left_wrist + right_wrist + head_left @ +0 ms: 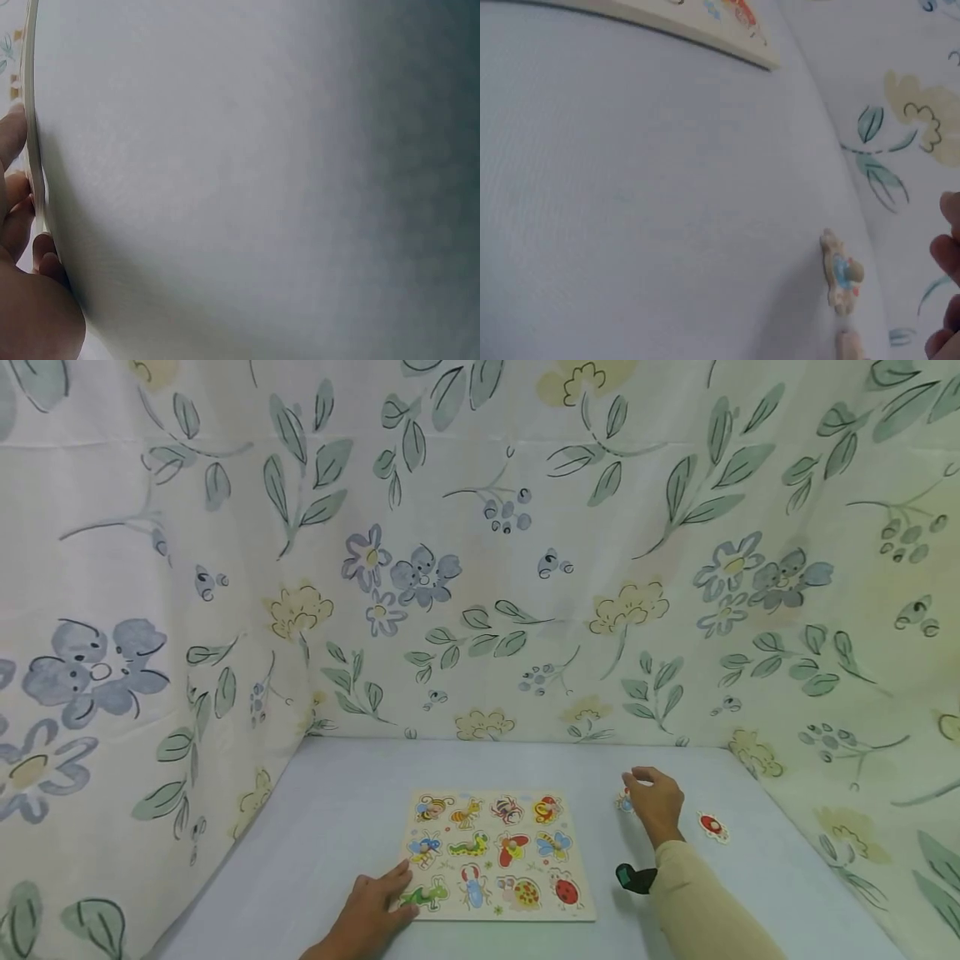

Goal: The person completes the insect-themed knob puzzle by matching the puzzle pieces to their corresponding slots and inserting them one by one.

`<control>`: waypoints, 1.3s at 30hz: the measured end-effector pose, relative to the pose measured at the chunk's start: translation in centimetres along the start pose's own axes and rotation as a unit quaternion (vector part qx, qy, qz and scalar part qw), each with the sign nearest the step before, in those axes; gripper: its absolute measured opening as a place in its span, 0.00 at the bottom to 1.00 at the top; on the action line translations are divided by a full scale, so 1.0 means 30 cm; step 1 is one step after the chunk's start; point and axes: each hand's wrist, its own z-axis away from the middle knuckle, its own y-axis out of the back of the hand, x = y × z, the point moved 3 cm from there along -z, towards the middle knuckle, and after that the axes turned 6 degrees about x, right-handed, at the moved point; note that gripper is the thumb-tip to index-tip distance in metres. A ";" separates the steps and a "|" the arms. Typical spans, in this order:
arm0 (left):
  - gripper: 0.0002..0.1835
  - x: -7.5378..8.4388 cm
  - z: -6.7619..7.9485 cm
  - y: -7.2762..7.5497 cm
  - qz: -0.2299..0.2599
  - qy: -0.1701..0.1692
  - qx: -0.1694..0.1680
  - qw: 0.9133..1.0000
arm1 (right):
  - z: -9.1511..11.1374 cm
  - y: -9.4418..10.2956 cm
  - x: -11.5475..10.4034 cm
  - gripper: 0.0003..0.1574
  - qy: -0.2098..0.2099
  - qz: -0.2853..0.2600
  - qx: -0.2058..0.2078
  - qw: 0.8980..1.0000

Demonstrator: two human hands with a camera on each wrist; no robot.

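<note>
A light wooden peg puzzle board (491, 860) with several bright insect pictures lies flat on the table in the head view. My left hand (371, 906) rests at its lower left corner, index finger and thumb spread over the edge. From the left wrist, fingers (13, 139) touch the board's side (31, 112). My right hand (656, 800) is raised right of the board, thumb and fingers loosely bent. Just beyond its fingertips lies a blue insect puzzle piece (624, 801), whose round knob shows in the right wrist view. Nothing shows between these fingers (946, 255).
A red insect puzzle piece (712, 827) lies on the white table (337, 810), right of my right hand. Floral curtains (480, 568) enclose the table at the back and both sides. A dark camera mount (636, 878) sticks out from my right wrist.
</note>
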 end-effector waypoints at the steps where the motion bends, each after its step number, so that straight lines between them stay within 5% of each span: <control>1: 0.37 0.000 0.000 0.002 0.000 -0.001 -0.001 1.000 | 0.001 -0.004 0.010 0.19 -0.005 0.003 -0.001 1.000; 24: 0.37 -0.015 -0.013 -0.004 0.007 -0.007 -0.013 1.000 | 0.004 -0.057 0.103 0.14 -0.011 0.080 -0.051 0.995; 31: 0.36 0.002 -0.003 -0.008 0.014 -0.026 -0.021 0.999 | 0.018 -0.037 0.116 0.11 0.029 0.098 -0.005 0.995; 39: 0.37 -0.005 0.004 -0.001 0.010 -0.027 -0.008 1.000 | 0.017 -0.033 0.066 0.13 0.065 0.055 0.034 0.996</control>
